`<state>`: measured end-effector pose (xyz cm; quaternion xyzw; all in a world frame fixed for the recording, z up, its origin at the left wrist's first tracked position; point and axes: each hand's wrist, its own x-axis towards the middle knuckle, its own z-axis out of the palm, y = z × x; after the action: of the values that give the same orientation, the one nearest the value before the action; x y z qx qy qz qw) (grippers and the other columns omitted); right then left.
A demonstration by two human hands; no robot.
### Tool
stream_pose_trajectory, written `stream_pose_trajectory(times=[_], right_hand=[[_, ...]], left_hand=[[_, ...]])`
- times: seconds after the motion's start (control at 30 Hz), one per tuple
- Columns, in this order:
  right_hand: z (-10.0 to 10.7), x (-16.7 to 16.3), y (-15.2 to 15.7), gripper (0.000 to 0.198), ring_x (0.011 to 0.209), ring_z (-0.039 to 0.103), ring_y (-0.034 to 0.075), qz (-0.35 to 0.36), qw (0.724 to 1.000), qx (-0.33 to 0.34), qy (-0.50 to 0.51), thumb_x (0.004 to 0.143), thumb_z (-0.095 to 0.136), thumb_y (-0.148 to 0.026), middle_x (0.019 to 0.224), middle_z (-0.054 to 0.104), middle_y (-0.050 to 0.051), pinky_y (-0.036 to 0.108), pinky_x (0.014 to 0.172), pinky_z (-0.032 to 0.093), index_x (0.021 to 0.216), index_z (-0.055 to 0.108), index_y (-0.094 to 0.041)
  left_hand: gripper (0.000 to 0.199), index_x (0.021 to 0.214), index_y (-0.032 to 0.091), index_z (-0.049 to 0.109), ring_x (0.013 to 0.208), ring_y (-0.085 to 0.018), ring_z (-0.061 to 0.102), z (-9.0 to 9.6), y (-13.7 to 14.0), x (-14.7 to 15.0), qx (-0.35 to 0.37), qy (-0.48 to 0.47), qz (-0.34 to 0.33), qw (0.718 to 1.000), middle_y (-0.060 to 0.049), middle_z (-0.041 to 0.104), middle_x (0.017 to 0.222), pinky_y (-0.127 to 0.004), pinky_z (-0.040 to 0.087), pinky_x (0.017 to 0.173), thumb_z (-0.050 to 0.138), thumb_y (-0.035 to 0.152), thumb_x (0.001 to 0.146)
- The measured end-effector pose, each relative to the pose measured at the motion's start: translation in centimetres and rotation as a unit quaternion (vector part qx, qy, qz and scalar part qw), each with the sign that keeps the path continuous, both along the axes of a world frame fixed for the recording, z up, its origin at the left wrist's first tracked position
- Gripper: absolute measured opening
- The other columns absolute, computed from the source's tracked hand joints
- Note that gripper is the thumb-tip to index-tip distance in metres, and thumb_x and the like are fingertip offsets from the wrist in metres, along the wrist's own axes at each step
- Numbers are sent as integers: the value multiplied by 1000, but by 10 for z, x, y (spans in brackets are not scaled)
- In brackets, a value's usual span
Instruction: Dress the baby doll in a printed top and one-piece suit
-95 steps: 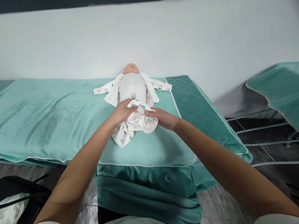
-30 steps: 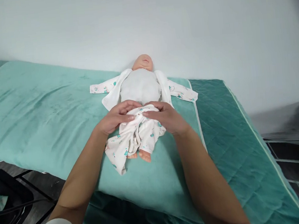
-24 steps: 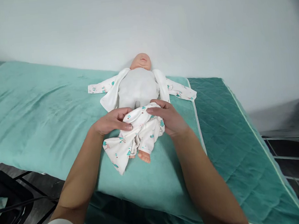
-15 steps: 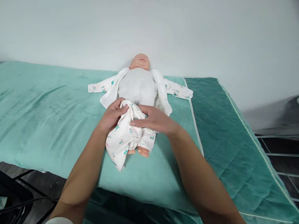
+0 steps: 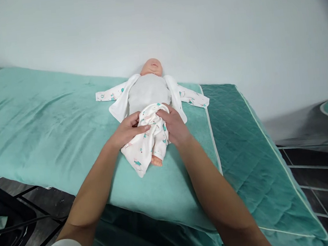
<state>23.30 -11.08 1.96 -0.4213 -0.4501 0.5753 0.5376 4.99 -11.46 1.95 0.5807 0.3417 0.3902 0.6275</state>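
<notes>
A baby doll point(image 5: 148, 89) lies on its back on the green bed cover, its head toward the wall. A white patterned baby jacket point(image 5: 194, 97) is on its arms and hangs open over the pale body. Bunched around the doll's legs are white patterned baby pants point(image 5: 143, 150). My left hand point(image 5: 130, 129) is closed on the left side of the pants, thumb on top. On the other side my right hand point(image 5: 173, 124) grips the waist part, its thumb pressed into the cloth. One foot point(image 5: 156, 161) shows below a leg opening; the other is hidden.
The light green cover point(image 5: 35, 112) lies over a darker quilted cover point(image 5: 241, 138) on the bed. A white wall point(image 5: 154, 23) stands behind. At the lower left is a black bin-like container point(image 5: 4, 215) with thin dark bars; a metal rack point(image 5: 317, 178) is at the right.
My hands have drawn the pants higher, toward the doll's belly, and my right hand has moved right and up along them. One foot has become covered by the cloth.
</notes>
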Motion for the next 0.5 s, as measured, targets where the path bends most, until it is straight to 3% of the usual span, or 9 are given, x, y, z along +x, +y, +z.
stream_pose_trajectory(times=[0.13,0.27,0.33,0.5], right_hand=[[6,10,-3,53,71,58,14,103,995,2,-13,65,88,-59,83,65,-2,28,67,47,96,64,-22],[15,16,-9,50,80,63,17,220,969,1,-116,63,93,-41,93,72,2,29,72,49,102,72,-18],[15,13,-12,45,82,65,18,204,972,-16,-117,64,91,-36,93,74,2,30,75,51,102,74,-17],[5,2,-7,36,77,66,20,60,996,-55,20,63,84,-34,81,72,0,32,70,53,93,69,-22]], left_hand=[[40,87,21,56,68,-12,57,-7,-1,7,4,-96,131,987,4,60,76,-24,47,66,85,47,75],[38,81,19,57,60,-9,52,-8,1,8,12,-155,149,977,5,56,69,-21,44,60,88,42,73],[37,80,18,59,59,-9,52,-8,2,6,-4,-173,138,975,5,56,69,-21,43,59,89,39,72],[35,85,16,66,63,-10,59,-8,5,0,-66,-190,71,977,1,63,74,-21,46,60,91,35,68]])
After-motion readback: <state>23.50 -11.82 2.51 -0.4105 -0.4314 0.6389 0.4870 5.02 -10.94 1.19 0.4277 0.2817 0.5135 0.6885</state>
